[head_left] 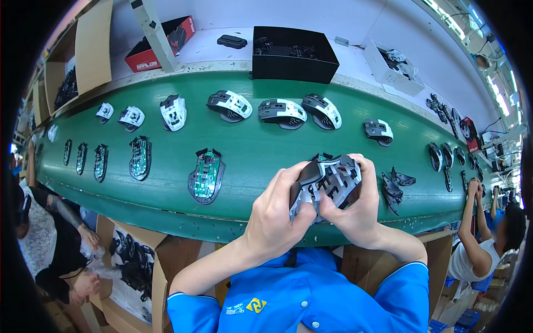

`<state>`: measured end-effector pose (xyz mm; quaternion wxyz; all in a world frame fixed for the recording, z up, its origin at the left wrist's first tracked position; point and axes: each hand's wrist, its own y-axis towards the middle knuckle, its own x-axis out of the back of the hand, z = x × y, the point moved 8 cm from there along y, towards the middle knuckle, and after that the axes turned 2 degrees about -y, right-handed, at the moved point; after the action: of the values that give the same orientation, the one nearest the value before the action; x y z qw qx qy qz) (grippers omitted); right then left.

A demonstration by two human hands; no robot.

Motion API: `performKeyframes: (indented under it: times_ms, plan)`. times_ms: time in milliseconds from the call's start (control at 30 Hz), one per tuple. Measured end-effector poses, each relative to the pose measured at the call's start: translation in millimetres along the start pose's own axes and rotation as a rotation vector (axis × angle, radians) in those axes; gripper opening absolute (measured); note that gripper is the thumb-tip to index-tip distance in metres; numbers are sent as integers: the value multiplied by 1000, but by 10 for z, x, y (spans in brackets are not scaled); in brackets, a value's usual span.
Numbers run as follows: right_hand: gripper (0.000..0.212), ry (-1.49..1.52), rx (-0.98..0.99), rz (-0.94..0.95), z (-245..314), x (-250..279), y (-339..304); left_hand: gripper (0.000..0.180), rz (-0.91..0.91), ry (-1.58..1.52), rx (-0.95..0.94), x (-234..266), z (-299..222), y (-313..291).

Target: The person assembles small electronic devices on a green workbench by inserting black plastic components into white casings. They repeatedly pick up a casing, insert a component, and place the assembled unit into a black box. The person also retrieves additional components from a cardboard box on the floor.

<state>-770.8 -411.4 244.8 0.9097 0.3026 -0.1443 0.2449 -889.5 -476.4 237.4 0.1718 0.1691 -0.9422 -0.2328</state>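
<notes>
Over the near edge of the green belt, I hold a black and white computer mouse shell [332, 178] tilted so its ribbed inside faces me. My left hand [272, 208] is wrapped round its left side, and my right hand [361, 206] grips the right side. Both thumbs press at its near inner edge. Behind it, the dark end of another mouse part [320, 156] shows, mostly hidden. To the left lies a mouse base with a green circuit board [206, 175]. Right of my hands sits a small pile of black curved plastic pieces [395, 188].
Several black and white mouse shells [282, 112] and more bases with boards [140, 158] line the green belt [250, 150]. A black box [294, 69] of dark parts stands on the far ledge. Other people [483, 244] work at both sides. An open carton [161, 272] stands below left.
</notes>
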Motion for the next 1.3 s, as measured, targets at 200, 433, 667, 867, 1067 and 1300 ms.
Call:
performKeyframes:
  times_ms: [200, 433, 667, 867, 1067, 1300]
  plan:
    - [60, 38, -18, -52, -44, -54, -39, 48, 0, 6, 13, 28, 2, -13]
    - [56, 7, -30, -18, -9, -74, 20, 56, 20, 45, -38, 55, 15, 43]
    - [50, -12, -490, 180, -708, 975, 558, 84, 227, -168, 414, 333, 179, 143]
    - [51, -224, -1015, -264, -2875, 3258, -359, 59, 189, 511, 247, 616, 607, 400]
    - [64, -927, -877, -309, -3161, 3552, -434, 63, 325, 572, 102, 221, 868, 708]
    - [91, -858, -282, 328, -2347, 2055, 311, 74, 593, 707, -390, -926, 1050, 1249]
